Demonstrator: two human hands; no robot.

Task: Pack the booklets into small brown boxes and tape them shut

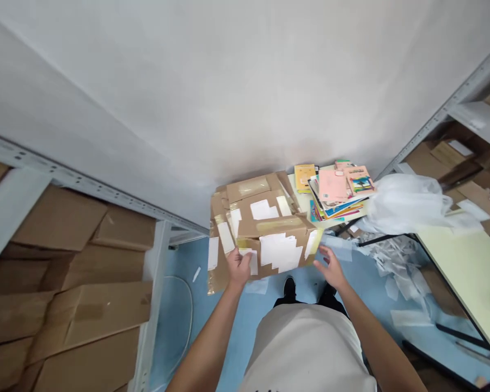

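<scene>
A brown cardboard piece (245,230) with white paper patches and strips of tape lies in front of me, apparently a flattened box. My left hand (239,268) grips its near edge, the thumb on top and the other fingers mostly hidden. Close to its near right corner is my right hand (330,268), fingers apart and holding nothing; whether a fingertip touches the cardboard I cannot tell. More taped cardboard (255,188) lies behind and under the front piece, against the wall.
Stacked booklets (334,188) sit on a pale tabletop (331,222) right of the cardboard. Translucent plastic wrap (406,198) bunches beside them. Shelves of cardboard boxes (106,316) stand left, with more shelving right. Paper scraps (398,256) litter the blue floor (216,310).
</scene>
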